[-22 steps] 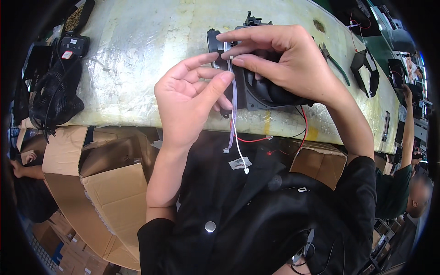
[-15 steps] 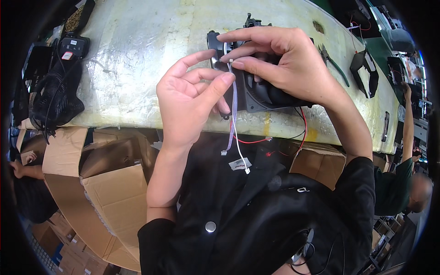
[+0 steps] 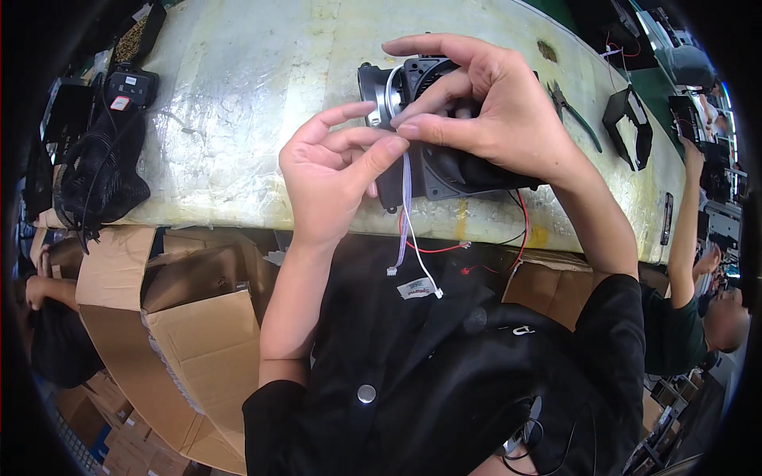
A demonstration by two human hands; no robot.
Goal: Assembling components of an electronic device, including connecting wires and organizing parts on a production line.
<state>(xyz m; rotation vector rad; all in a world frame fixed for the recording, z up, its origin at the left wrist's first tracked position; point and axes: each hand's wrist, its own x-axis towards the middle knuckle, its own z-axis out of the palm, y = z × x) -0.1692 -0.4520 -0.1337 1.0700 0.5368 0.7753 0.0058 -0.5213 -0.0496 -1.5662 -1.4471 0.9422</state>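
My left hand [image 3: 329, 178] and my right hand [image 3: 512, 111] meet over a black fan assembly [image 3: 456, 178] with a silvery round part [image 3: 387, 95] at its left. Thumb and forefinger of each hand pinch the upper end of a thin wire cable [image 3: 407, 186], purple-white in colour. That end, hidden by the fingertips, cannot be made out. The cable hangs past the table edge and splits into a ribbon with a small white connector [image 3: 391, 271] and a white wire with a plug [image 3: 438, 293]. Red wires [image 3: 432, 251] run from beneath the assembly.
Green-handled pliers [image 3: 578, 115] and a black open frame [image 3: 629, 127] lie to the right on the table [image 3: 238, 87]. A black mesh bundle [image 3: 99, 170] and a small black box [image 3: 131, 86] sit at the left. Cardboard boxes [image 3: 202, 341] stand below the edge. A person [image 3: 686, 317] is at the right.
My fingertips have drawn together over the cable's upper end, covering a white connector that showed before. My left hand moved slightly right. The silvery round part is now more exposed.
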